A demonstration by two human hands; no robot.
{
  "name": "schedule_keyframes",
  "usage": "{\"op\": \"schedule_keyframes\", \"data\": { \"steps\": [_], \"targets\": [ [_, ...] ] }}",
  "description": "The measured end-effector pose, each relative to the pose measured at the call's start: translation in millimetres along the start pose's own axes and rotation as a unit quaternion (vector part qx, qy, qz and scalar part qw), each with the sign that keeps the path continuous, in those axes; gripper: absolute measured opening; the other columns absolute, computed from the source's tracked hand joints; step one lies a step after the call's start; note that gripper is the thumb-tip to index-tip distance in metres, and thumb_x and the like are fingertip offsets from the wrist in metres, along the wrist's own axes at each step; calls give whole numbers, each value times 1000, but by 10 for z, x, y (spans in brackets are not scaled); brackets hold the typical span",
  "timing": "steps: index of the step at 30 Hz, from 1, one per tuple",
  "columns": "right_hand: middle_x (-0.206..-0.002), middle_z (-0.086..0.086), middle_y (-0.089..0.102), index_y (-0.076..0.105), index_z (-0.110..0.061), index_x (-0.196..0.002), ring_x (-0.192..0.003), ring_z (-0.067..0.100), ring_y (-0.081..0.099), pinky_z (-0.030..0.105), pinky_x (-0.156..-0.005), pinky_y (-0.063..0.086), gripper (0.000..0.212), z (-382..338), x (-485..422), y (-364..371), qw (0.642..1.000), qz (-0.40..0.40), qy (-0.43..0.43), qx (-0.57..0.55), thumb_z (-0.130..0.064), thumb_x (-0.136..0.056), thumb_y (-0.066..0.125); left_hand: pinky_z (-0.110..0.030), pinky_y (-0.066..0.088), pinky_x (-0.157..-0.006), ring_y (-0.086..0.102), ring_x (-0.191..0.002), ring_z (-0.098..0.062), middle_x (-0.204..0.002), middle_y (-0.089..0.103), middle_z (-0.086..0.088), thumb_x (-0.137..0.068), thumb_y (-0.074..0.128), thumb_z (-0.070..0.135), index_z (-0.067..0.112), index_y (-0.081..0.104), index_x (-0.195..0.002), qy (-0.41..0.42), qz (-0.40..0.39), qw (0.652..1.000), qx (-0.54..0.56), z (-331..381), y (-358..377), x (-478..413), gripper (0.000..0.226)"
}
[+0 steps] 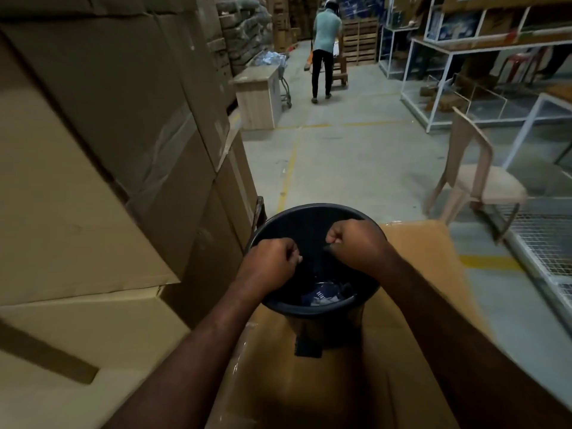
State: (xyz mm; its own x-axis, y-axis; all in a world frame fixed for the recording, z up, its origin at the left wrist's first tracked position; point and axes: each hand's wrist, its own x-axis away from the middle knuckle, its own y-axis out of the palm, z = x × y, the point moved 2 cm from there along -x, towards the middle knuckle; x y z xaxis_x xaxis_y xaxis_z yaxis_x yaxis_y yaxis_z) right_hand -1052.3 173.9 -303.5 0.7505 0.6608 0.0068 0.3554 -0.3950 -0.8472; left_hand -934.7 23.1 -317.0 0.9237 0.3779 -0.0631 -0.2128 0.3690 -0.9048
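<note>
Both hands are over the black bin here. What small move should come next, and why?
Probably open both hands so anything pinched drops in. The left hand and right hand hover with curled fingers above the black bin, where paper scraps already lie; what they hold is too small to tell.

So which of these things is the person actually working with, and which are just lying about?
Part of the job:
- left hand and right hand, both curled above the bin
- black bin
- paper scraps inside it

Just lying about:
- stacked cartons
- plastic chair
- wooden cabinet
- person walking away
</note>
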Motion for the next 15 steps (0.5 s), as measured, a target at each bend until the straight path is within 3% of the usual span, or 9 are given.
{"op": "schedule_keyframes", "data": {
  "steps": [4, 12, 15],
  "targets": [
    [-81, 7, 72, 70, -9, -86, -76, 29, 68, 45, -72, 57, 17, 4, 4, 59, 999, -30, -22, -28, -6, -83, 54, -31, 51, -61, 62, -70, -7, -77, 66, 9, -97, 59, 36, 28, 64, -85, -9, -4, 1000, 4, -79, 46, 17, 16],
    [-71, -9, 69, 69, -25, -78, -69, 9, 65, 36, -70, 57, 16, 69, 44, 6, 998, -26, -44, -44, -22, -88, 57, -29, 46, -62, 60, -71, -3, -76, 66, 10, -97, 60, 33, 28, 66, -85, -1, 28, 999, 45, 33, 21, 19, 14],
    [-71, -11, 67, 70, -27, -80, -72, 7, 62, 30, -68, 53, 13, 25, 66, -25, 997, -5, -58, -43, -25, -90, 61, -23, 45, -69, 60, -81, 0, -88, 67, 13, -96, 63, 27, 28, 68, -95, 36, 62, 993, 96, 61, -55, 89, 5]
  ]
}}
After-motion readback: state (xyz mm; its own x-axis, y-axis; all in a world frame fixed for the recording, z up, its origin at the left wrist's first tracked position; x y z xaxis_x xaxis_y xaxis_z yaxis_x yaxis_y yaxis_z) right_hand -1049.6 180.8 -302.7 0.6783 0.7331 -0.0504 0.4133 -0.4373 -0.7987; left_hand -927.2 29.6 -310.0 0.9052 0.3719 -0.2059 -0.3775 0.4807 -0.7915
